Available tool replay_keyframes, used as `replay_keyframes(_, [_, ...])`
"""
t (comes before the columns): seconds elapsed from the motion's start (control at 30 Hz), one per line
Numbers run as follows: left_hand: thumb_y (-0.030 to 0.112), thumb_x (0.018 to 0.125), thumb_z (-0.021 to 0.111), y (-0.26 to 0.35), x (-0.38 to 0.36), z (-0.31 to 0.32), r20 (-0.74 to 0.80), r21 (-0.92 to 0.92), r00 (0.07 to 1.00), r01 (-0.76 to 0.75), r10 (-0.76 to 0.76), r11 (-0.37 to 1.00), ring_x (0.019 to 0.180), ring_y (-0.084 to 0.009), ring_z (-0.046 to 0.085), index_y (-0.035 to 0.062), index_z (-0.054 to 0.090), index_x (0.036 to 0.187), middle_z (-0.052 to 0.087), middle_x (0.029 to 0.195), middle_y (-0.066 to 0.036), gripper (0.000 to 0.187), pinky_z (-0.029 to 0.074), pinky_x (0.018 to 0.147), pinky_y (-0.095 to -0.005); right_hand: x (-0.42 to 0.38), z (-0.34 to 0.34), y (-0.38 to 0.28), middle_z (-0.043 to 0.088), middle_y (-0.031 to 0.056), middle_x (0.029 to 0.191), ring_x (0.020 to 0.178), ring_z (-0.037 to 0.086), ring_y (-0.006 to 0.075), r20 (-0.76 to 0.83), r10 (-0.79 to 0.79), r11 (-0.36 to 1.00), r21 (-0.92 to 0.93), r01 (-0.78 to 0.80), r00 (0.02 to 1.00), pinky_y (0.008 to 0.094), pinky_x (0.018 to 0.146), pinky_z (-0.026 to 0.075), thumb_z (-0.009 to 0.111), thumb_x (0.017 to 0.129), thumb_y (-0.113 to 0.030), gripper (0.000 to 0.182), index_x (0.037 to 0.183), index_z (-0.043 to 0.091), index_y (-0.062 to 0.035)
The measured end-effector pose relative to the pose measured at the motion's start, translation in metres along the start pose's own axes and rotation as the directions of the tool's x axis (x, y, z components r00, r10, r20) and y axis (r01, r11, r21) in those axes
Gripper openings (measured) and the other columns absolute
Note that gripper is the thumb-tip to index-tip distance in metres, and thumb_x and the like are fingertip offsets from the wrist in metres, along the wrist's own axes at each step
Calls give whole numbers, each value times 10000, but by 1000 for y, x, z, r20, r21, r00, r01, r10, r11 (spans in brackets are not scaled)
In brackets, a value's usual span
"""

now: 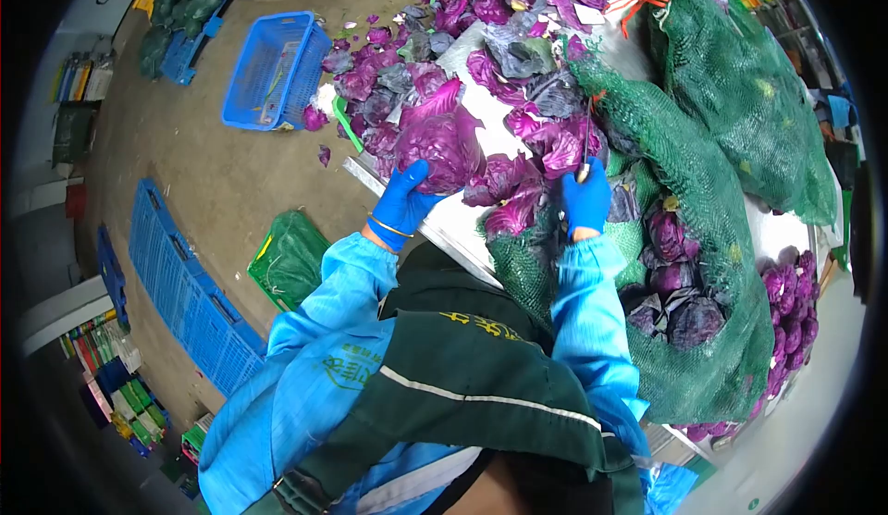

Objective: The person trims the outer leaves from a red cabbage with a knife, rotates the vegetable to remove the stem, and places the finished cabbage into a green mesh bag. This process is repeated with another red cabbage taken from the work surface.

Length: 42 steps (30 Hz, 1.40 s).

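My left hand [404,202], in a blue glove, grips a large red cabbage [442,145] from below, with loose outer leaves sticking up from it. In my gloved right hand [585,202] is a knife [587,131], its thin dark blade pointing away from me. Loose purple leaves [504,182] lie on the pale metal table [453,228] between my hands. To the right of my right hand, an open green mesh sack [731,237] holds several red cabbages [673,279]. A second green mesh sack [740,89], with an orange tie, lies beyond it.
Peeled leaves [388,80] pile up along the table's far left side, near a green strip [347,124]. On the floor stand a blue basket [268,71], a blue pallet [190,284] and a green crate [289,256]. More red cabbages [791,316] are stacked at right.
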<state>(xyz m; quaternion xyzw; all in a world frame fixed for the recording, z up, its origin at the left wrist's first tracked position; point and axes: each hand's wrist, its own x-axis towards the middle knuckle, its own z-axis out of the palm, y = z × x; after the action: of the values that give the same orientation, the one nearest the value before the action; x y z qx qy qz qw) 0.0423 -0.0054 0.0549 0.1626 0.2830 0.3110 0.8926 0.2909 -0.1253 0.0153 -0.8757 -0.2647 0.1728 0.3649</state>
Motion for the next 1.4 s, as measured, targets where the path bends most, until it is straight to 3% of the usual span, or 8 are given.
replay_keyframes(0.17, [64, 840, 604, 4, 6, 5, 86, -238, 992, 109, -91, 965, 1230, -302, 447, 91, 291, 1393, 458, 1300, -127, 636, 438, 995, -496, -30, -15, -82, 645, 124, 1025, 923, 628, 163, 174, -280, 870, 461, 173, 944, 312, 801, 495, 685, 780, -101, 405, 1163, 576, -26])
replay_keyframes(0.63, [169, 565, 879, -5, 12, 25, 276, 758, 833, -495, 479, 425, 1212, -249, 447, 83, 224, 1418, 386, 1346, -124, 1079, 388, 1029, -374, -46, 4, -107, 605, 118, 712, 542, 650, 194, 181, -422, 875, 338, 346, 889, 312, 498, 491, 753, 731, -200, 296, 858, 586, 8])
replay_keyframes(0.93, [197, 540, 886, -12, 11, 16, 335, 829, 754, -521, 564, 204, 1265, -258, 388, 43, 257, 1401, 340, 1378, -138, 1077, 336, 1067, -373, -45, -8, -114, 635, 157, 734, 650, 632, 242, 500, -154, 850, 507, -144, 852, 357, 600, 491, 711, 723, -218, 275, 837, 602, 7])
replay_keyframes(1.13, [183, 538, 890, -11, 5, 22, 360, 843, 736, -520, 574, 138, 1253, -262, 405, 51, 279, 1393, 345, 1379, -136, 1059, 363, 1050, -368, -42, 6, -97, 640, 103, 698, 566, 596, 146, 188, -375, 899, 313, 307, 908, 317, 512, 467, 640, 749, -96, 121, 823, 615, -3])
replay_keyframes(1.23, [144, 639, 828, -9, -5, 28, 238, 742, 833, -488, 500, 460, 1221, -265, 449, 69, 305, 1383, 398, 1344, -136, 912, 412, 1016, -385, -34, 6, -83, 654, 90, 722, 541, 575, 140, 359, -82, 851, 510, -122, 930, 300, 484, 448, 625, 768, -103, 124, 843, 615, -6])
replay_keyframes(1.3, [95, 747, 723, -6, -11, 30, -53, 179, 991, -108, 119, 978, 1193, -271, 484, 98, 326, 1376, 453, 1298, -125, 743, 461, 974, -419, -23, -2, -74, 667, 94, 753, 512, 553, 128, 489, 131, 684, 585, -436, 862, 275, 465, 437, 604, 796, -114, 145, 886, 605, -1])
replay_keyframes(1.37, [209, 857, 609, -10, -3, 10, -19, 92, 998, -50, 52, 995, 1208, -313, 478, 38, 339, 1366, 474, 1296, -139, 601, 424, 1021, -479, -14, 0, -49, 680, 127, 845, 593, 601, 168, 464, 202, 772, 468, -431, 863, 301, 537, 487, 613, 808, -136, 255, 1011, 587, 17])
replay_keyframes(1.4, [194, 857, 613, -10, -3, 12, -26, 83, 998, -62, 65, 995, 1201, -308, 484, 32, 345, 1361, 472, 1300, -144, 594, 435, 1012, -472, -19, 6, -42, 672, 149, 906, 698, 624, 210, 218, 11, 917, 388, -97, 976, 324, 628, 500, 644, 795, -159, 335, 1069, 576, 21])
